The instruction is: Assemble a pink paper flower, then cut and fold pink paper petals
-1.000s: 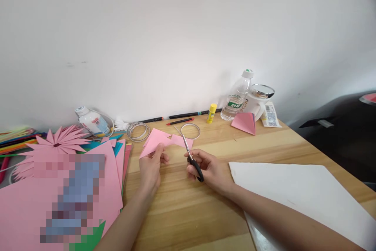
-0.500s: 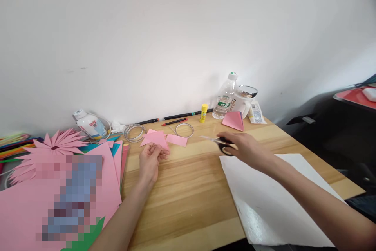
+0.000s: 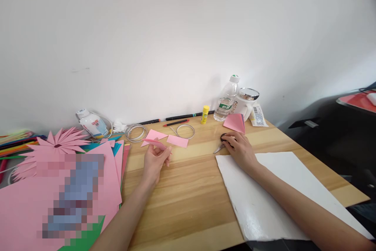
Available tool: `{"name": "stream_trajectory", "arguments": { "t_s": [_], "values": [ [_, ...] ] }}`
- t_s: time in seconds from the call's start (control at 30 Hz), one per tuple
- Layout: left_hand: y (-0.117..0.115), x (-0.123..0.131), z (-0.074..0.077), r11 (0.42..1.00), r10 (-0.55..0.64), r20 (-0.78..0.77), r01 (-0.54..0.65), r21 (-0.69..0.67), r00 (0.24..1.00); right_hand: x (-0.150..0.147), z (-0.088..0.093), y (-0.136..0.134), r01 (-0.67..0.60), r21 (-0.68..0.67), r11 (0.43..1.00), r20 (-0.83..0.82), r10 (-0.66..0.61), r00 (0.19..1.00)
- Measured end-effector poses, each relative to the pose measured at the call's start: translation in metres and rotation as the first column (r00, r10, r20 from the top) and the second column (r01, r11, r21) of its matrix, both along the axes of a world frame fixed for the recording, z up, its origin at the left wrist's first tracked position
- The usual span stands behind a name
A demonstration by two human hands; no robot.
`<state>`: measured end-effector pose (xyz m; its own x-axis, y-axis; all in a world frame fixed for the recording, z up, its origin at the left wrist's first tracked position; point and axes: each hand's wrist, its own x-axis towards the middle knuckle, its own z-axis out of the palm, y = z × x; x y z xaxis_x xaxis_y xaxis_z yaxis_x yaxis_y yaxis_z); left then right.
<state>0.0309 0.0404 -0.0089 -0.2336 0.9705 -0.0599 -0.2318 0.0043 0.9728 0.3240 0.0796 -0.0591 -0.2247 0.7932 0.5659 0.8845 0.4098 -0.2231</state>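
My left hand point(image 3: 153, 163) pinches a folded piece of pink paper point(image 3: 158, 143) between thumb and fingers, just above the wooden table. The paper is tilted and shows nearly edge-on. On the table behind it lie two flat pink paper pieces, one partly covered point(image 3: 156, 135) and one rectangular point(image 3: 178, 141). My right hand point(image 3: 242, 151) rests low over the scissors point(image 3: 219, 148), its fingers closed at the black handle. The scissors' blades point toward the left and near side, close to the tabletop. Part of the handle is hidden under the fingers.
A white board point(image 3: 264, 200) lies under my right forearm. Folded pink paper point(image 3: 235, 122), a water bottle point(image 3: 225, 102), a mug point(image 3: 246, 104) and a glue stick point(image 3: 205, 114) stand or lie behind. Pink sheets point(image 3: 23, 200) and a spiky paper flower point(image 3: 57, 143) are at left.
My right hand has lowered the scissors to the table, and their blades have swung toward the near side. My left hand has lifted and tilted the pink paper, moving slightly right.
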Motion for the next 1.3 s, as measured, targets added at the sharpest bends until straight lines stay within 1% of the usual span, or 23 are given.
{"name": "stream_trajectory", "arguments": {
  "t_s": [0.07, 0.13, 0.2, 0.23, 0.3, 0.37, 0.4, 0.5, 0.6, 0.7, 0.8, 0.87, 0.9, 0.97, 1.07, 1.13, 1.2, 1.3],
  "values": [
    [0.000, -0.001, -0.001, 1.000, -0.008, -0.014, 0.008, -0.011, 1.000, -0.007, 0.005, 0.000, 0.004, -0.006, 1.000, 0.040, -0.004, 0.999],
    [0.000, -0.002, -0.002, 0.999, -0.017, -0.040, 0.016, -0.029, 0.999, -0.021, 0.013, 0.000, -0.018, -0.049, 0.999, 0.047, 0.020, 0.999],
    [0.000, -0.002, -0.002, 0.999, -0.029, -0.073, 0.026, -0.047, 0.997, -0.043, 0.022, 0.003, -0.059, -0.144, 0.988, 0.001, 0.059, 0.998],
    [0.000, -0.002, -0.002, 0.998, -0.036, -0.091, 0.031, -0.056, 0.995, -0.056, 0.026, 0.006, -0.063, -0.193, 0.979, -0.044, 0.055, 0.997],
    [-0.001, -0.002, -0.001, 0.996, -0.053, -0.129, 0.044, -0.073, 0.990, -0.084, 0.033, 0.012, -0.087, -0.310, 0.947, -0.116, 0.054, 0.992],
    [-0.001, -0.002, 0.000, 0.994, -0.069, -0.162, 0.055, -0.090, 0.984, -0.107, 0.036, 0.019, -0.066, -0.392, 0.918, -0.162, 0.002, 0.987],
    [0.000, -0.002, 0.001, 0.994, -0.072, -0.172, 0.055, -0.098, 0.982, -0.116, 0.036, 0.021, -0.077, -0.419, 0.905, -0.175, 0.003, 0.985],
    [0.001, -0.003, 0.000, 0.994, -0.055, -0.181, 0.037, -0.102, 0.982, -0.132, 0.032, 0.025, -0.083, -0.459, 0.885, -0.173, 0.003, 0.985],
    [0.003, -0.006, 0.000, 0.997, 0.029, -0.179, -0.041, -0.061, 0.983, -0.136, 0.029, 0.024, -0.093, -0.472, 0.877, -0.114, 0.044, 0.993],
    [0.005, -0.010, 0.002, 0.983, 0.180, -0.161, -0.182, 0.000, 0.970, -0.135, 0.030, 0.020, -0.132, -0.488, 0.863, -0.071, 0.111, 0.991],
    [0.007, -0.015, 0.004, 0.961, 0.275, -0.150, -0.270, 0.056, 0.950, -0.133, 0.033, 0.013, -0.222, -0.435, 0.873, 0.048, 0.268, 0.962],
    [0.009, -0.017, 0.003, 0.956, 0.292, -0.156, -0.286, 0.061, 0.944, -0.131, 0.033, 0.006, -0.292, -0.368, 0.883, 0.160, 0.370, 0.915],
    [0.010, -0.018, 0.003, 0.956, 0.292, -0.161, -0.287, 0.054, 0.943, -0.131, 0.033, 0.002, -0.316, -0.347, 0.883, 0.190, 0.396, 0.898],
    [0.011, -0.019, 0.000, 0.959, 0.283, -0.174, -0.281, 0.035, 0.943, -0.130, 0.033, -0.003, -0.339, -0.321, 0.884, 0.198, 0.413, 0.889],
    [0.011, -0.018, -0.003, 0.966, 0.253, -0.175, -0.257, -0.003, 0.952, -0.130, 0.034, -0.007, -0.367, -0.304, 0.879, 0.164, 0.428, 0.889],
    [0.010, -0.017, -0.004, 0.970, 0.234, -0.168, -0.241, -0.023, 0.958, -0.129, 0.036, -0.009, -0.382, -0.330, 0.863, 0.134, 0.444, 0.886],
    [0.010, -0.016, -0.003, 0.971, 0.230, -0.161, -0.237, -0.031, 0.960, -0.128, 0.038, -0.011, -0.365, -0.382, 0.849, 0.124, 0.438, 0.891],
    [0.009, -0.014, -0.002, 0.972, 0.227, -0.156, -0.234, -0.034, 0.961, -0.127, 0.039, -0.012, -0.269, -0.469, 0.841, 0.139, 0.371, 0.918]
  ]
}}
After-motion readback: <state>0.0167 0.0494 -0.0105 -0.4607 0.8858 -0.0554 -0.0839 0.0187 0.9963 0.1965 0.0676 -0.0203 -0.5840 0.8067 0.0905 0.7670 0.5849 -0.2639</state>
